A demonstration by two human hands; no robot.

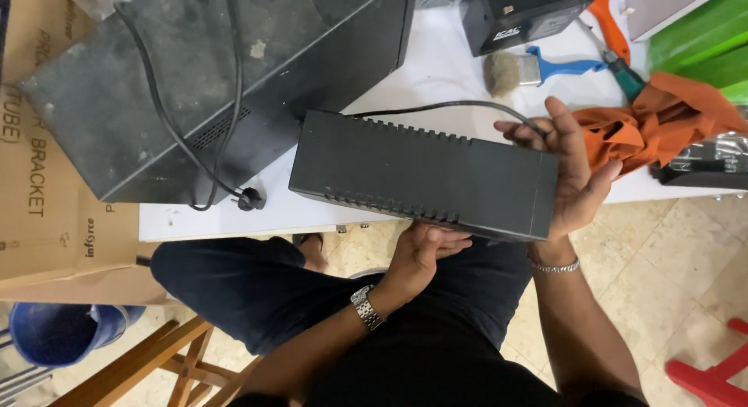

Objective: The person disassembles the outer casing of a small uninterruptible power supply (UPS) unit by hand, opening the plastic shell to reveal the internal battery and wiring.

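Your left hand point(421, 251) cups the underside of the black box point(425, 176) near its middle, fingers curled against its lower edge. Your right hand point(573, 177) clasps the box's right end, palm flat on it, fingers spread over the top beside the black cord point(436, 107). You hold the box level over the front edge of the white bench point(436, 64), in front of the dusty black case point(234, 72).

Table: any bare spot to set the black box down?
One free patch: the white table strip between the big dusty case, the brush and the box, crossed only by the box's cable. The right end is crowded with orange cloth and tools. Left hand supports the box from below, right hand holds its end.
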